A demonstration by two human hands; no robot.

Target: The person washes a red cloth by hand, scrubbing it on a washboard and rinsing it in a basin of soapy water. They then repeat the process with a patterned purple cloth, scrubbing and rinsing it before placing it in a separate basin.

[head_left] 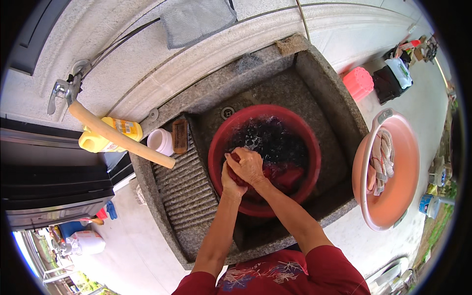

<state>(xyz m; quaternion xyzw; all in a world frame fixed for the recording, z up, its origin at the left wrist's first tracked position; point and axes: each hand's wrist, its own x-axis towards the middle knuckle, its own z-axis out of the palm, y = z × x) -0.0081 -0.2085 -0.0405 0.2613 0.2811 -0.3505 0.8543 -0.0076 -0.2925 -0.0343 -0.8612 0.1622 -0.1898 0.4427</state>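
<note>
Cloth, red and bunched, is in the hands, over the left part of a basin. Left hand and right hand curl closed around it, touching each other. Dark, splashing water lies beyond them; red fabric just right. Left of them is a washboard; farther up-left, a brush. Well right stands a tub.

Left hand: grips red cloth
Right hand: wraps the same cloth
Red basin: stands in the stone sink, holding water
Washboard: left of the basin, brush near its top
Orange tub: right of the sink
</note>
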